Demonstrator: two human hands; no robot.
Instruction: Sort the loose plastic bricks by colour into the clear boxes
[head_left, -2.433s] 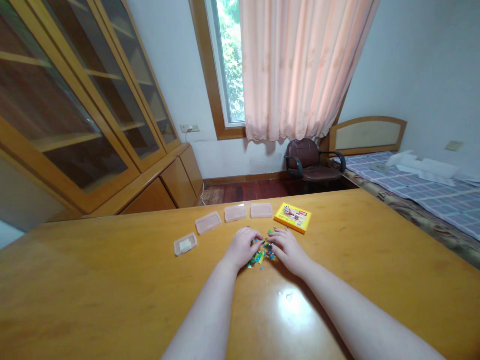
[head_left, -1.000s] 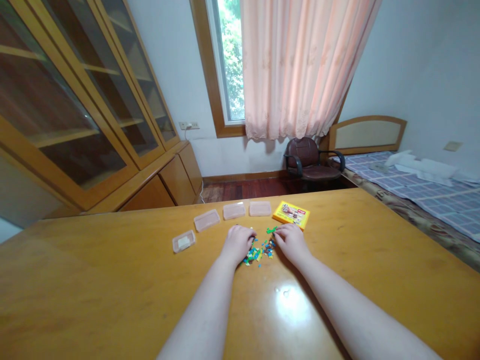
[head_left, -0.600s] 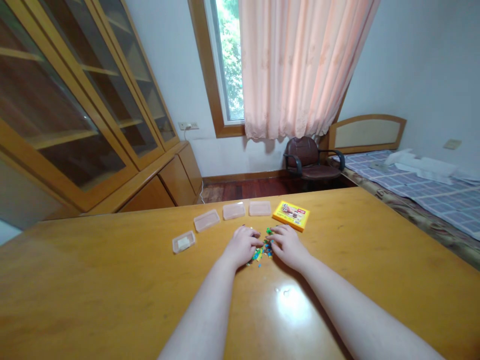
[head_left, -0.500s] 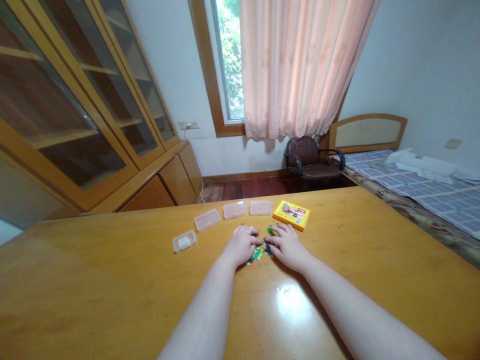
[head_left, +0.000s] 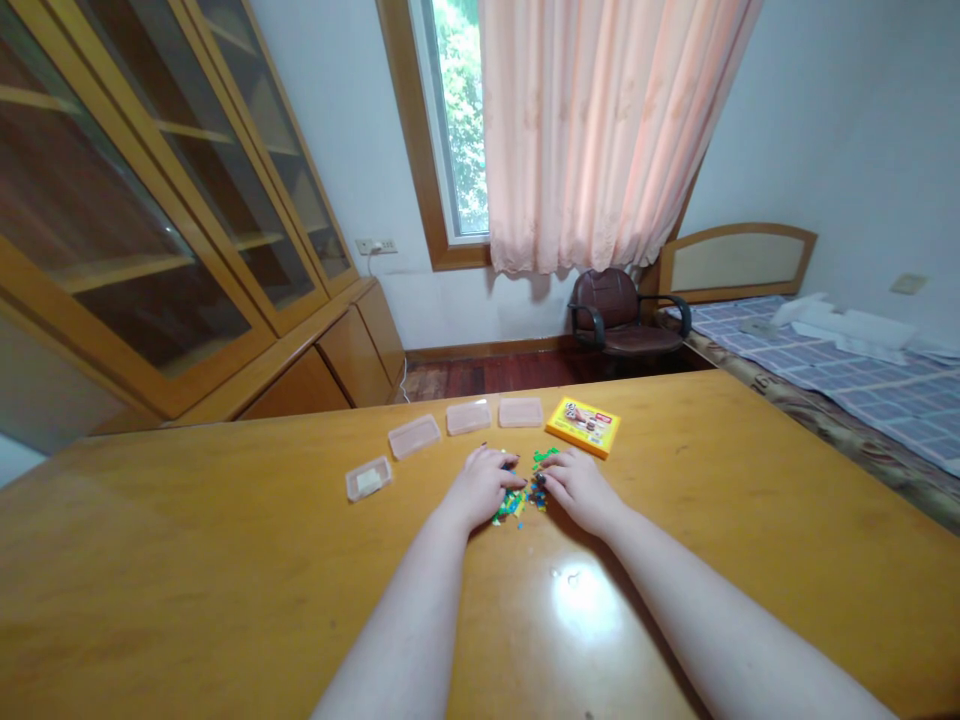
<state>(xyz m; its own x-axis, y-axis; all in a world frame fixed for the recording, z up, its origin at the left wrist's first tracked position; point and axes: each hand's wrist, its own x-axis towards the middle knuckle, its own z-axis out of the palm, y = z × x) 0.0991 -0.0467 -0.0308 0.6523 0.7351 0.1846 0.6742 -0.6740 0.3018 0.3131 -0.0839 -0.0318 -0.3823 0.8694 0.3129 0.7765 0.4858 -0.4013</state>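
left hand (head_left: 480, 487) + right hand (head_left: 579, 489) | both flat, fingers loose, gripping nothing | flanking the coloured bits (head_left: 517, 503) on the desk (head_left: 225, 560) | i'd sweep slow, palms low (bits scatter easily)

Soft daylight, heavy wide-angle warp

Light pours in from the window (head_left: 461, 120) at upper centre, blown out white-green. Big glare patch on the table (head_left: 225, 560) lower centre, frame edges bend hard, and the tiny coloured bits (head_left: 516, 503) are too small to look sharp.

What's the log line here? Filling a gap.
left hand: on coloured pieces | right hand: on coloured pieces | beyond: clear boxes, yellow box
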